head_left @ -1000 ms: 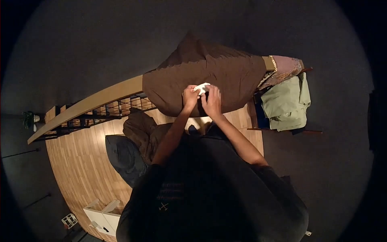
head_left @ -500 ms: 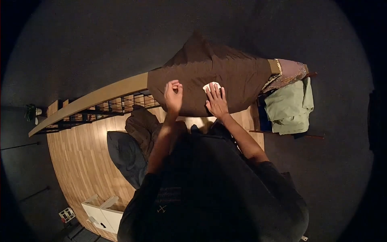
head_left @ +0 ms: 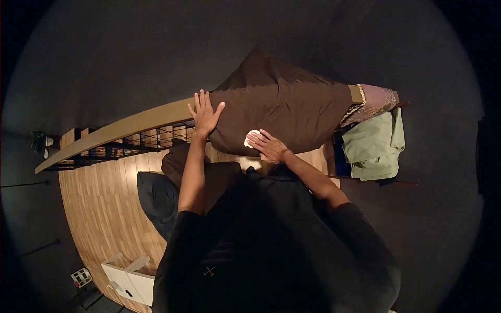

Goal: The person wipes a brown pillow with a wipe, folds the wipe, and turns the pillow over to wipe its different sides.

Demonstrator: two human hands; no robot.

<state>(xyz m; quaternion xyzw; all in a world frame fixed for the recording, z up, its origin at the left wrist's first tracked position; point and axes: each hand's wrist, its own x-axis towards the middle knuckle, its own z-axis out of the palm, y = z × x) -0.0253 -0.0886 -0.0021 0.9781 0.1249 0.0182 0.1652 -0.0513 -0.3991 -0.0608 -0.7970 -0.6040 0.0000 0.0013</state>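
Note:
Dark brown fabric [head_left: 284, 112] is draped over a long tan-topped board in front of me, its far side rising to a point. My right hand [head_left: 270, 147] lies on the near part of this fabric, fingers together over a small white cloth [head_left: 251, 139] that sticks out past the fingertips. Over at the fabric's left edge, my left hand [head_left: 206, 113] rests open and flat with fingers spread, its fingertips at the tan board top [head_left: 151, 116]. The palm side of both hands is hidden.
Light green folded cloth [head_left: 373, 143] hangs at the right, below a patterned pinkish cloth [head_left: 378, 98]. Black wire shelving [head_left: 141, 141] stands under the board. Dark garments [head_left: 158, 198] lie on the wooden floor [head_left: 99, 208], with a white cabinet [head_left: 130, 281] at lower left.
My left hand has moved left and spread flat on the fabric's edge. My right hand has slid left and toward me, and the white cloth has moved with it.

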